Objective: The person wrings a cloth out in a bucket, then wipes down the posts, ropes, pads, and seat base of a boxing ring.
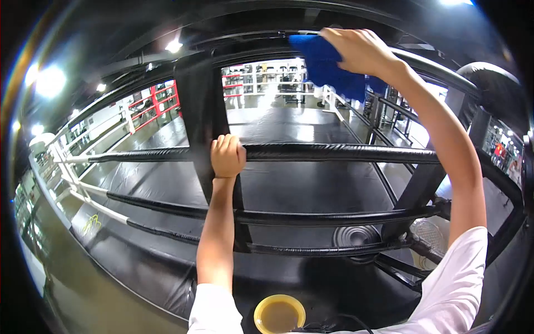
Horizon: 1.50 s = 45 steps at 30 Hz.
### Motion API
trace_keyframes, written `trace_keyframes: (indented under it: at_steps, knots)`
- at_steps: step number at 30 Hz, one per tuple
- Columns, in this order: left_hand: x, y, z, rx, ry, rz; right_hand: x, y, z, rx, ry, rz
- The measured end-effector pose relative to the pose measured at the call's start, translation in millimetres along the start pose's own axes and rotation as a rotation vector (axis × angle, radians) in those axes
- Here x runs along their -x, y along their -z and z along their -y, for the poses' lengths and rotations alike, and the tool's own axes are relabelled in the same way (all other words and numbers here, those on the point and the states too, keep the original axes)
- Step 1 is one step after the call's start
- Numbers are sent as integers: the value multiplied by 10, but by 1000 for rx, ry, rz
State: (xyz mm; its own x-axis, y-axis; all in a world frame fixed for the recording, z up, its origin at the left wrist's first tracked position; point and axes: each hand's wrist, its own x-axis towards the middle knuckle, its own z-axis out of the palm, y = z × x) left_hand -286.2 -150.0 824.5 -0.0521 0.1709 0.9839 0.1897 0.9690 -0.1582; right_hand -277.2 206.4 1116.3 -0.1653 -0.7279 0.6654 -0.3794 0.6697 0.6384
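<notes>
My right hand [361, 51] is raised at the top of the view, its fingers closed on a blue cloth [328, 67]. The cloth hangs down from the hand, close to the top padded rope [261, 55] of a boxing ring. Lower and left of centre, my left hand [228, 157] is closed round a lower black padded rope [334, 152]. That hand is beside a wide vertical black strap [201, 106] crossing the ropes. Part of the rope is hidden under the fingers.
A yellow bowl [301, 312] of brownish liquid stands below, near my body. More padded ropes [334, 217] run across in front. The black ring floor [311, 183] lies beyond them, with a round black object [356, 236] at right. A dark padded corner post [414, 195] stands right.
</notes>
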Motion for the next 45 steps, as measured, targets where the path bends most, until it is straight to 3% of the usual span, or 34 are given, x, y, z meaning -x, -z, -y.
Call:
trace_keyframes:
  at_steps: [8, 12, 13, 17, 24, 31, 36, 39, 45]
  knots:
    - [35, -85, 28, -17, -8, 0, 2120, 277, -2060, 186, -194, 2]
    - [-15, -41, -11, -39, -4, 3, 3098, 165, -3182, 158, -307, -115]
    - [-32, -33, -21, -56, -1, 3, 3165, 141, -3284, 139, -396, -170]
    - [-88, -73, -119, -98, 45, -8, 3197, -30, -3363, 257, -369, -275]
    - [-91, -203, -145, -162, 65, 17, 2586, 112, -2648, 419, -290, -181]
    - [-41, -360, -78, -155, 76, 16, 1066, -84, -990, 171, -220, -229]
    - [80, -433, -32, -98, 109, 28, -416, -265, 689, -154, -131, -235]
    - [94, -407, 16, -55, 66, -21, -1223, -509, 1441, -99, -49, -249]
    - [12, -259, 14, -22, -10, -30, -1095, -387, 1115, -74, 128, -215]
